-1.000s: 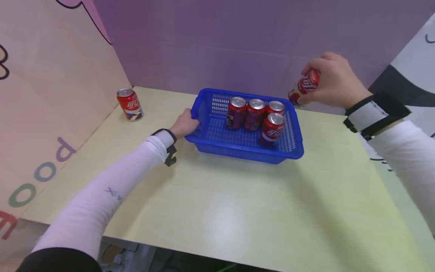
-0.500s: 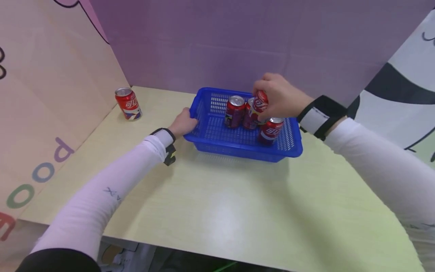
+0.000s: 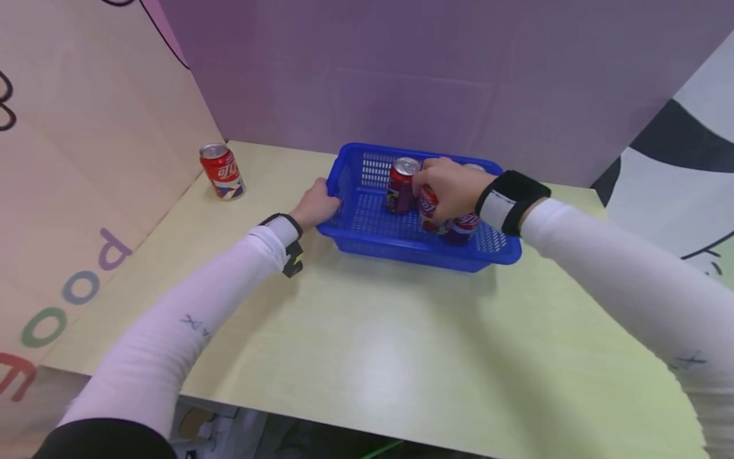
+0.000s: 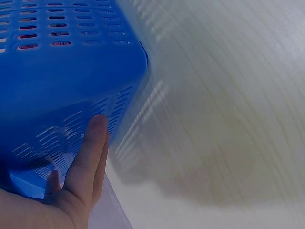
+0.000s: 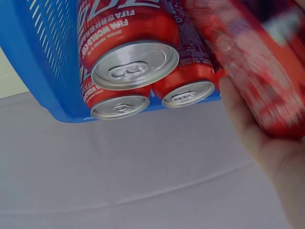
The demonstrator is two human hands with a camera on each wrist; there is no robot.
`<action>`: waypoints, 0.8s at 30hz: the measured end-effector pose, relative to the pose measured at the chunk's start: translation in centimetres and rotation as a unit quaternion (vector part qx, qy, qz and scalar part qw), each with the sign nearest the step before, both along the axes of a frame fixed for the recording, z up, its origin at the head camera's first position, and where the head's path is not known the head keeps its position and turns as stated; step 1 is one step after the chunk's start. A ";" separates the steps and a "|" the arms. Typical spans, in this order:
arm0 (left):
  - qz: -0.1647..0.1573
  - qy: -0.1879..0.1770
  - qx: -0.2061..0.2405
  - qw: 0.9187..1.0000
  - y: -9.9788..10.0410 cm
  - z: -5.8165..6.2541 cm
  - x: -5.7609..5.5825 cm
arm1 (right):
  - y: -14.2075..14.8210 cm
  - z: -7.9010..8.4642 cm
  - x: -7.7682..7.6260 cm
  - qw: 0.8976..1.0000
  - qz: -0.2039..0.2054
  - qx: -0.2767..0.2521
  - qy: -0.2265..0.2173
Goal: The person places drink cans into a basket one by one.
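A blue perforated plastic basket (image 3: 395, 250) rests on the table, with several red soda cans standing in it. My left hand (image 3: 316, 205) holds the basket's left end at the rim; in the left wrist view its fingers (image 4: 88, 155) lie along the outer wall. My right hand (image 3: 454, 187) grips a red can (image 3: 427, 205) low inside the basket, slightly tilted. To its left stands one can (image 3: 399, 188), and another can (image 3: 466, 224) shows partly behind my fingers on the right. In the right wrist view, the held can (image 5: 257, 62) looks blurred beside upright cans (image 5: 128, 47).
One more red can (image 3: 222, 172) stands alone at the table's back left, near the side panel. The pale wooden table (image 3: 367, 344) runs up to a purple back panel (image 3: 344, 76). Printed letters mark the left panel.
My right hand has carried its can from right of the basket leftward and down among the cans inside. The left hand has kept its hold on the basket's left end.
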State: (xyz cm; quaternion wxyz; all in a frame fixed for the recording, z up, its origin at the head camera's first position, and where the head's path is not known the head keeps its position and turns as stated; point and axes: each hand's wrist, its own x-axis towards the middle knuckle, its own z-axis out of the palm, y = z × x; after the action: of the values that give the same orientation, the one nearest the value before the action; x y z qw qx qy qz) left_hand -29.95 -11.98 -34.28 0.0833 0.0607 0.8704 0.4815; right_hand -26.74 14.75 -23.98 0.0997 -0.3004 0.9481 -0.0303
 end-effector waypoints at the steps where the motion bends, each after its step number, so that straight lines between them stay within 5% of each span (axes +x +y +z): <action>1: 0.000 -0.002 0.002 1.000 0.0 0.0 0.0 | 0.0 -0.1 -0.1 1.000 0.002 0.003 -0.006; 17: -0.003 -0.012 0.005 1.000 0.2 -0.2 0.0 | 0.1 -2.1 -1.3 0.999 0.010 0.049 -0.016; 24: -0.003 0.006 -0.005 1.000 0.1 0.1 0.1 | -0.5 -3.2 -1.8 0.996 0.056 0.076 0.007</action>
State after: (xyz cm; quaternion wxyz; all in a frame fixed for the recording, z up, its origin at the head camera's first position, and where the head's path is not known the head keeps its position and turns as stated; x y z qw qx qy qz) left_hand -29.87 -11.90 -34.19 0.0803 0.0660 0.8732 0.4762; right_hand -28.49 14.23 -27.22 0.1177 -0.3443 0.9301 0.0498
